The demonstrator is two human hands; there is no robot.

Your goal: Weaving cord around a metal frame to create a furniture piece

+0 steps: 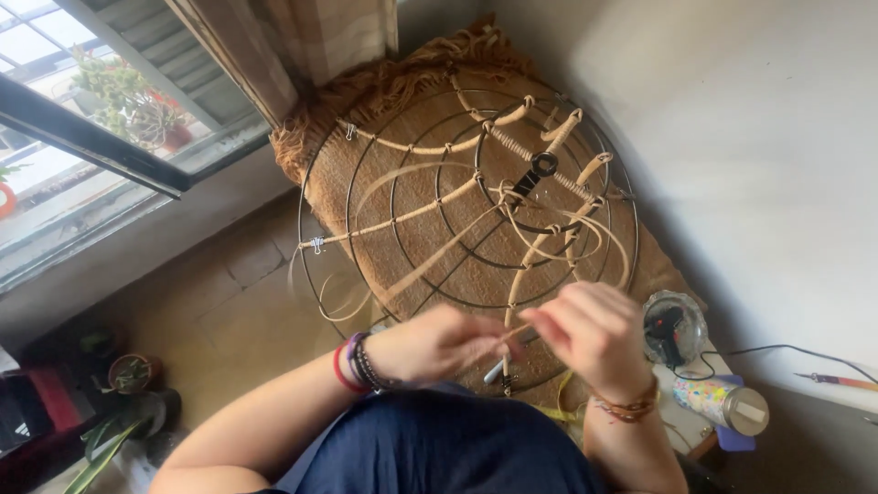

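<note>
A large round black wire frame (315, 183) with concentric rings stands tilted before me, with pale cane spokes and loose cane strips (430, 261) woven through it. My left hand (439, 343) and my right hand (590, 334) meet at the frame's lower edge. Both pinch a thin pale cane strip (514, 331) between their fingertips. The motion is blurred. A black-handled tool (535, 174) hangs near the frame's centre. Small metal clips (316, 244) hold cane ends on the rim.
A brown fringed rug (384, 87) lies behind the frame. At the right, a small table carries a glass bowl holding a black glue gun (666, 327) and a speckled bottle (718, 401). An open window and potted plants (128, 373) are at the left.
</note>
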